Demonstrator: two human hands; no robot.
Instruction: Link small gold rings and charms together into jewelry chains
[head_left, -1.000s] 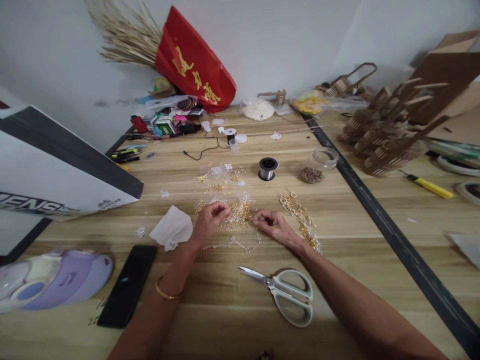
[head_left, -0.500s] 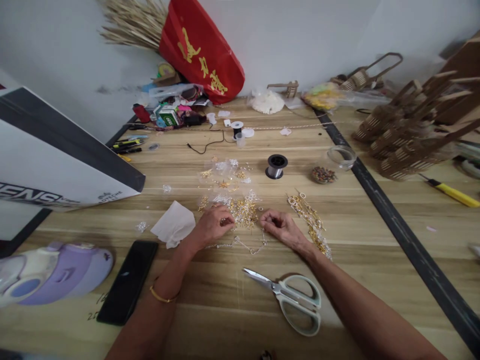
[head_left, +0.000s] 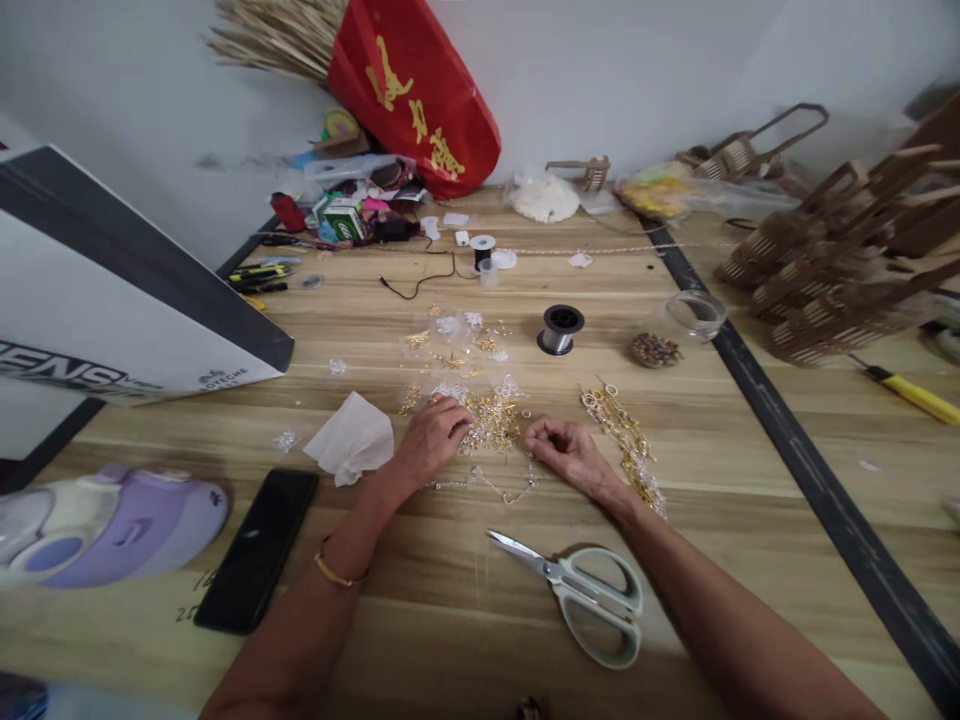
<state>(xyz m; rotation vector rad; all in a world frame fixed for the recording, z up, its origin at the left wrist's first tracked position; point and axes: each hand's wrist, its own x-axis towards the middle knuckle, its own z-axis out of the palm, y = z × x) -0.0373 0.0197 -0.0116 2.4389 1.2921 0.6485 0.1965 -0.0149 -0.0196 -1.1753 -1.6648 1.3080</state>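
My right hand (head_left: 568, 455) is closed in a pinch at the right end of a thin silver beaded chain (head_left: 491, 487), which lies in a loose curve on the table. At the left edge of a pile of small gold and silver beads and charms (head_left: 495, 422), my left hand (head_left: 433, 437) rests with its fingers curled together and pointing down. Whatever its fingertips hold is hidden. Finished-looking gold and silver strands (head_left: 626, 440) lie right of my right hand. Scissors (head_left: 570, 590) with pale handles lie nearer to me, blades pointing left.
Behind the pile stand a black wire spool (head_left: 560, 330) and small bags of gold findings (head_left: 450, 340). A jar of mixed beads (head_left: 656, 349) is at the right. Left are a white paper (head_left: 351, 440), a phone (head_left: 259, 550), a purple bottle (head_left: 135, 530) and a large box (head_left: 135, 300).
My left hand has turned over slightly, and its fingers now curl down at the bead pile. The right hand keeps its pinch. The view has shifted a little.
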